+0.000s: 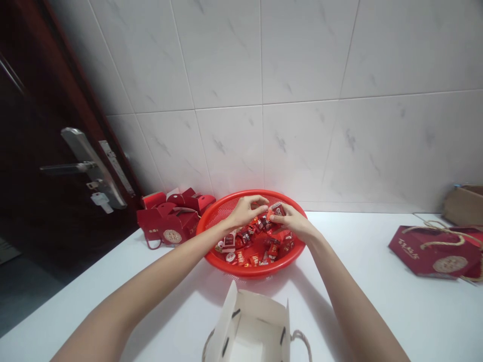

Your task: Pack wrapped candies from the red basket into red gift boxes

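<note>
While the left hand curls, the right hand pinches sweets.

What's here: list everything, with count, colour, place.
Mesh basket: one, red, central
Wrapped sweets: many, mostly red, in basket
Open gift box: one, white inside, front
Gift boxes: several, red, left of basket
Rope-handled gift box: one at least, maroon, right
Cardboard box: one, brown, far right
Table: one, white, underneath
Tiled wall: one, whitish, behind
Door: one, dark brown, left
Lever handle: one, metallic, on door
Keys: uncounted (blurred), silvery, below lever
Forearms: two, bare, below
Left hand: one, bare, over basket
Right hand: one, bare, over basket, holding sweets
</note>
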The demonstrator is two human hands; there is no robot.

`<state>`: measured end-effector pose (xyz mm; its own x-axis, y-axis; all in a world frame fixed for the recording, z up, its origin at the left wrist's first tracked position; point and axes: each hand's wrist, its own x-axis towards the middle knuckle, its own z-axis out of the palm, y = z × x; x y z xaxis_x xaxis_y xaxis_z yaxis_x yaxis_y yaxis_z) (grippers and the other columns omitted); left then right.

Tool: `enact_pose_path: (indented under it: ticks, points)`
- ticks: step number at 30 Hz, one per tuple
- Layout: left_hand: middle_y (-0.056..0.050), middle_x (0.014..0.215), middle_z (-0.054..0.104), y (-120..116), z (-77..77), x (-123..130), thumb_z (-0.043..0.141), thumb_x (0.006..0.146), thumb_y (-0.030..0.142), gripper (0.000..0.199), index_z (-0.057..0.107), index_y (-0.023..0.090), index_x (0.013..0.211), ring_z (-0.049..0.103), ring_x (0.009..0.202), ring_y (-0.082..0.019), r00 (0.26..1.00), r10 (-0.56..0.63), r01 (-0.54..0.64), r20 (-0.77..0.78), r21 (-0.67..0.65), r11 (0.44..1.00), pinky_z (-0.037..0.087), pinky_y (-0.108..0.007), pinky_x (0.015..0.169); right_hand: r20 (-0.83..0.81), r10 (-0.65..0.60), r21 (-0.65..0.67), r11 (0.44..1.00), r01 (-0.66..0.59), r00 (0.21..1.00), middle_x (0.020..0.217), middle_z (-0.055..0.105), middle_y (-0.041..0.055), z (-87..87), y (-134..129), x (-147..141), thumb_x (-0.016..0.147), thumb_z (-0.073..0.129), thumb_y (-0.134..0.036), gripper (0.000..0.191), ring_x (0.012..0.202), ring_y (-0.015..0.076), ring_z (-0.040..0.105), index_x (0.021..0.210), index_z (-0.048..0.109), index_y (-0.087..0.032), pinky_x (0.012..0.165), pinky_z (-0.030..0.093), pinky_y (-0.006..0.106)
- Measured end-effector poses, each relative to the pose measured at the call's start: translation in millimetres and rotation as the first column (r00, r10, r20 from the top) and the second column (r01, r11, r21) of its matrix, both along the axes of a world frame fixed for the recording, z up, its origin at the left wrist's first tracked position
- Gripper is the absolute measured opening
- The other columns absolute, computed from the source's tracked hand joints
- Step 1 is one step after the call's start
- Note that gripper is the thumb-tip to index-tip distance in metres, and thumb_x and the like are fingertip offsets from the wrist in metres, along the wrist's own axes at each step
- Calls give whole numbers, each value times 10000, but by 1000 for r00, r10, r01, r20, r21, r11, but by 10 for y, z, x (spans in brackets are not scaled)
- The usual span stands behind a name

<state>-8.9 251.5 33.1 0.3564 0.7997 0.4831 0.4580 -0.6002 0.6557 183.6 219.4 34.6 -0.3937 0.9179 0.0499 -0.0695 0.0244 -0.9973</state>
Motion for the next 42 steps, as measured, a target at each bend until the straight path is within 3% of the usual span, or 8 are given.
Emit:
enact_pose_path:
  ticks: [4,9,14,18,23,27,33,42]
  points:
    - [-43,887,765,64,1,-121,499,872,278,275,748,164,896,678,823,-194,960,85,-107,-267,-66,992,507,-276,760,-41,-47,1,999,47,998,792,668,-1,13,12,5,701,758,-253,198,766,178,676,841,622,-216,584,590,278]
    - [-13,803,760,59,-27,-268,677,744,275,155,777,204,841,680,779,-209,755,-107,-130,-647,-308,943,467,-252,687,-52,-48,-15,999,48,997,772,697,22,38,21,2,676,762,-248,166,769,187,689,771,637,-193,594,585,273]
    - [-37,1014,762,21,-33,-233,822,523,209,517,779,253,1037,685,856,-247,600,-173,-188,-781,-348,918,466,-248,632,-66,-40,-14,999,39,997,755,701,27,25,27,1,656,772,-253,161,741,191,705,722,647,-176,669,601,312]
    - [-46,959,756,15,-38,-199,806,502,150,536,769,231,1030,662,750,-234,534,-181,-265,-826,-367,892,438,-257,571,-78,-50,3,999,50,996,835,732,50,2,42,0,645,782,-261,211,787,210,715,800,666,-179,684,598,326]
    - [-11,751,707,17,-23,-215,819,590,260,229,744,229,804,642,707,-211,615,-85,-222,-784,-275,936,399,-238,561,-86,-51,13,999,52,995,849,733,53,-4,50,-6,637,782,-269,233,797,211,706,822,668,-185,674,585,319]
    - [-10,724,691,30,13,-219,762,701,291,109,723,219,772,641,731,-208,694,-16,-159,-719,-175,972,402,-243,614,-110,-64,22,997,67,992,845,733,50,1,48,-8,652,767,-279,213,783,208,700,820,669,-191,670,580,317]
    - [17,748,700,42,41,-226,814,642,259,205,744,221,830,639,740,-201,769,25,-127,-639,-114,985,404,-248,649,-118,-71,57,995,78,990,834,734,49,-9,50,-4,668,754,-302,234,781,196,680,854,688,-177,657,554,291]
    - [-25,958,743,-2,96,-187,783,712,252,320,716,185,1018,653,848,-200,913,-3,-24,-408,-60,998,467,-279,779,-115,-91,51,994,98,989,817,730,48,-5,59,-5,662,759,-310,229,762,196,673,840,702,-179,656,548,300]
